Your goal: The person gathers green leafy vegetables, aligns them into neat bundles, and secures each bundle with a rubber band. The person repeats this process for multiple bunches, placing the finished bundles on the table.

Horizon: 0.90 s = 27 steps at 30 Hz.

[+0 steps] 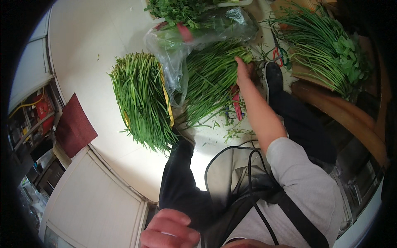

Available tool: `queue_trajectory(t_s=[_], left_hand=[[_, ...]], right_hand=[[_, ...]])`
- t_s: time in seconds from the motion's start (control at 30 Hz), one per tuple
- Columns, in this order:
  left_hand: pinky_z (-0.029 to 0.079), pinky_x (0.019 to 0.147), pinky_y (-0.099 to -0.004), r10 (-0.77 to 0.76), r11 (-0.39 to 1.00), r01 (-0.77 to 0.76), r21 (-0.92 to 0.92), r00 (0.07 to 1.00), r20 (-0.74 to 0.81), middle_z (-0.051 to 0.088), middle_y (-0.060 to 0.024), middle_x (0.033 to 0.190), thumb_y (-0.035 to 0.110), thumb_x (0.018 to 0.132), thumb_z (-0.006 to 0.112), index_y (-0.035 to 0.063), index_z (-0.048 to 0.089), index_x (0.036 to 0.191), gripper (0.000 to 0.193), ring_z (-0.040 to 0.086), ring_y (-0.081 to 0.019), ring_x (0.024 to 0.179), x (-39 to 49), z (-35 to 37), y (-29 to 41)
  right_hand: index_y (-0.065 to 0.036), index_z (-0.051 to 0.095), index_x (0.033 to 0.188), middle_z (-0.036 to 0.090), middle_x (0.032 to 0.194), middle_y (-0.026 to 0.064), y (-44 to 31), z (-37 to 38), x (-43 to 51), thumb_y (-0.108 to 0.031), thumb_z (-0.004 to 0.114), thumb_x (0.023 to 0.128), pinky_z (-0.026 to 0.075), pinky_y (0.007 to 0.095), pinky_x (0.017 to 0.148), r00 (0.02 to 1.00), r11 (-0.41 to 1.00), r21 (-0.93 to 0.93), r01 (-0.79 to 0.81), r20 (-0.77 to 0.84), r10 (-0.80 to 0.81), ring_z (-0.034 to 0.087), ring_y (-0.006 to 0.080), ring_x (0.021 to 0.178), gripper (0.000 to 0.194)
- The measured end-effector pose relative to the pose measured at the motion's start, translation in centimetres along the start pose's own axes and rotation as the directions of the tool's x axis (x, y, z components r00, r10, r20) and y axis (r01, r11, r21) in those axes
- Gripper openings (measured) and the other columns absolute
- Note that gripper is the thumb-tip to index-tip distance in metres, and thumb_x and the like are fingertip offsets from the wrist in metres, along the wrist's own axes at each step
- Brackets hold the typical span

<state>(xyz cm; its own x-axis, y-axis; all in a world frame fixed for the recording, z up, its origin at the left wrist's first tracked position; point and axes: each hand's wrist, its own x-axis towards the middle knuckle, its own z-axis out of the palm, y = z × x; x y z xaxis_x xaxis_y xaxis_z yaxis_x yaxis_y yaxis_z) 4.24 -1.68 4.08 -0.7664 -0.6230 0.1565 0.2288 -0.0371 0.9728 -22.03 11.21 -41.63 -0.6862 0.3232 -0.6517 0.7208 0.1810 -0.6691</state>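
My right hand [244,70] is at the stem ends of a loose heap of long green stalks, likely garlic chives [211,77], on the floor. Its thumb lies along the stems, and its other fingers are mostly hidden under them. Close to the camera at the bottom edge is my left hand [170,229], fingers curled, its palm out of sight. A big upright bundle of garlic chives [141,99] stands to the left, with a yellow band [167,99] along its side. A clear plastic bag [173,62] lies between bundle and heap.
Scissors with red handles [278,56] lie beside my shoe [273,74]. More long greens [322,52] rest on cardboard at the right. Leafy herbs [180,11] fill a tub at the back. A red strip [237,107] and trimmings [238,134] lie before me. A dark red mat [76,125] is at left.
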Motion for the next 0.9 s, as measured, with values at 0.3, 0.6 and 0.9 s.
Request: queue_trajectory(t_s=[0.3,0.6,0.9], left_hand=[[0.049,0.085,-0.0378,-0.096,0.995,0.095,0.016,0.995,0.017,0.053,-0.0012,0.095,0.032,0.090,0.078,0.0147,0.054,0.094,0.030,0.058,-0.0162,0.077,0.6,-0.2,0.6],[0.052,0.078,-0.0417,0.056,0.998,-0.057,-0.007,0.997,-0.057,0.057,-0.0138,0.102,0.006,0.090,0.063,0.0029,0.057,0.107,0.018,0.059,-0.0267,0.091,-2.0,-1.9,-1.7],[0.023,0.122,-0.0456,0.214,0.892,-0.164,0.421,0.974,-0.073,0.039,-0.0201,0.156,0.033,0.079,0.084,0.0027,0.044,0.147,0.085,0.032,-0.0337,0.148,1.3,-1.7,-3.1]], right_hand=[[-0.006,0.052,0.141,0.056,0.138,0.0150,1.2,-0.4,-3.1,-0.023,0.081,0.087,0.047,0.0551,0.102,0.994,0.962,0.270,0.039,-0.105,-0.011,0.057,0.0337,0.120,0.064],[-0.007,0.066,0.098,0.071,0.098,0.0071,-2.4,-2.2,-13.0,-0.021,0.073,0.094,0.053,0.0469,0.082,0.727,0.836,0.307,0.455,0.414,-0.548,0.067,0.0218,0.095,0.017],[-0.007,0.060,0.096,0.064,0.082,0.0037,-26.9,-15.0,-30.1,-0.013,0.071,0.094,0.058,0.0353,0.068,0.314,0.691,0.644,0.330,0.615,-0.723,0.068,0.0182,0.074,0.013]])
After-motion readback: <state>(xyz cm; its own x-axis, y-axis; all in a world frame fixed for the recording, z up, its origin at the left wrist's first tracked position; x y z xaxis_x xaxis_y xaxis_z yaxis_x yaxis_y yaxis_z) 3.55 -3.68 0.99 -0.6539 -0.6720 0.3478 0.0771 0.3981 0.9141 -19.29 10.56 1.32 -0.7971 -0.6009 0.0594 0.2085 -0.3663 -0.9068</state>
